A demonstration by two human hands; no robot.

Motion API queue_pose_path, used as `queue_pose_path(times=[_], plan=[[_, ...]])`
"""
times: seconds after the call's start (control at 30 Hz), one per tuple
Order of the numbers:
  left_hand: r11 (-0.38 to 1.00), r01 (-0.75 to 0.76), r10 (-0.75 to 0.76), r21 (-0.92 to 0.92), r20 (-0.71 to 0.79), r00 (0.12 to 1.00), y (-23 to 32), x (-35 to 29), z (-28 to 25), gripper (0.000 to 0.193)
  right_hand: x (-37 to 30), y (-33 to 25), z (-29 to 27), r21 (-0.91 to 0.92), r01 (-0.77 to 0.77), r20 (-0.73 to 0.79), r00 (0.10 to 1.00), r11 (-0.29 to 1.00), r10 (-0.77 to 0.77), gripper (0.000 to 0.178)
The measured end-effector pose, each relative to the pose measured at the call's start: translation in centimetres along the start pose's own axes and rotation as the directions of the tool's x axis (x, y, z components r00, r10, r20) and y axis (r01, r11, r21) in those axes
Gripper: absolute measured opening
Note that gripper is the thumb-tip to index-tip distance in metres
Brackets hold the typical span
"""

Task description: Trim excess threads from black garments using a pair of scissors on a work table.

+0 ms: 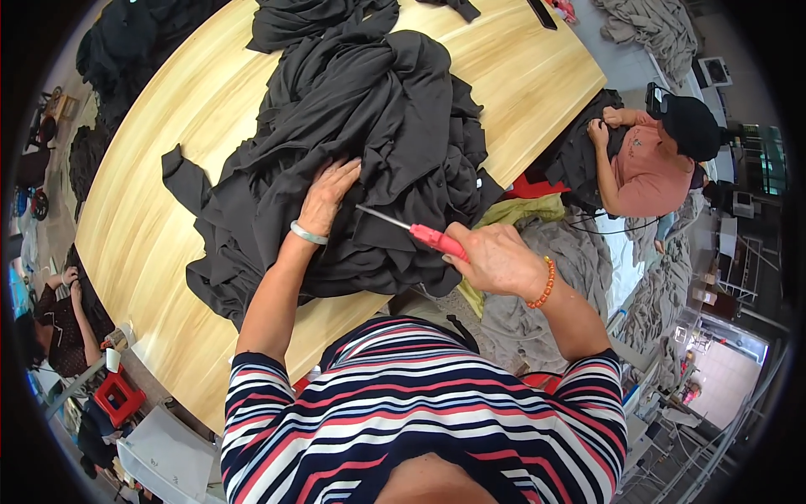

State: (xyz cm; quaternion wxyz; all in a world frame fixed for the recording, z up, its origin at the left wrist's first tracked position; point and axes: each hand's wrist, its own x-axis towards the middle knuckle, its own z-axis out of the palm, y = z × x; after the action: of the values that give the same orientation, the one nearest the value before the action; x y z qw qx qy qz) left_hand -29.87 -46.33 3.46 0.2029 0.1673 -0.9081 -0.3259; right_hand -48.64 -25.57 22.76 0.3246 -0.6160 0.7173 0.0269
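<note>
A big heap of dark grey garments (378, 109) lies bunched and folded on the wooden table in front of me. My left hand (330, 195), a pale bangle at its wrist, rests on the cloth with its fingers stretched out; its thumb is mostly hidden. In my right hand (497, 259), which wears an orange bead bracelet, is a pink-handled tool (438, 241) with a slim metal blade. Its tip points left over the garments, close to my left hand. Seen edge-on, the tool's exact kind does not show.
The pale wooden table (159, 277) curves around the heap. Grey cloth (546, 286) and a yellow-green piece (525, 210) lie to the right. A person (651, 168) in pink handles dark cloth there; another person (67, 328) sits at far left near a red stool (120, 395).
</note>
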Motion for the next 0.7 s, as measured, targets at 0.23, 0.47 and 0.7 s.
queue_pose_path(times=[0.23, 0.47, 0.7], plan=[[0.577, 0.304, -0.425, -0.758, 0.039, 0.905, 4.2, -0.4, -0.5, 0.032, -1.6, 2.1, 0.7, 0.167, -0.019, -0.198, 0.979, 0.986, 0.052, 0.026], [0.81, 0.424, -0.538, -0.406, -0.227, 0.812, 7.0, 2.2, 1.6, 0.045, -1.2, 3.3, 0.2, 0.152, -0.133, -0.228, 0.959, 0.979, 0.166, 0.023], [0.478, 0.367, -0.634, -0.798, -0.024, 0.773, 3.0, 1.3, 3.7, 0.014, -2.2, 1.8, -0.4, -0.035, -0.007, -0.01, 1.0, 0.999, 0.007, 0.025]])
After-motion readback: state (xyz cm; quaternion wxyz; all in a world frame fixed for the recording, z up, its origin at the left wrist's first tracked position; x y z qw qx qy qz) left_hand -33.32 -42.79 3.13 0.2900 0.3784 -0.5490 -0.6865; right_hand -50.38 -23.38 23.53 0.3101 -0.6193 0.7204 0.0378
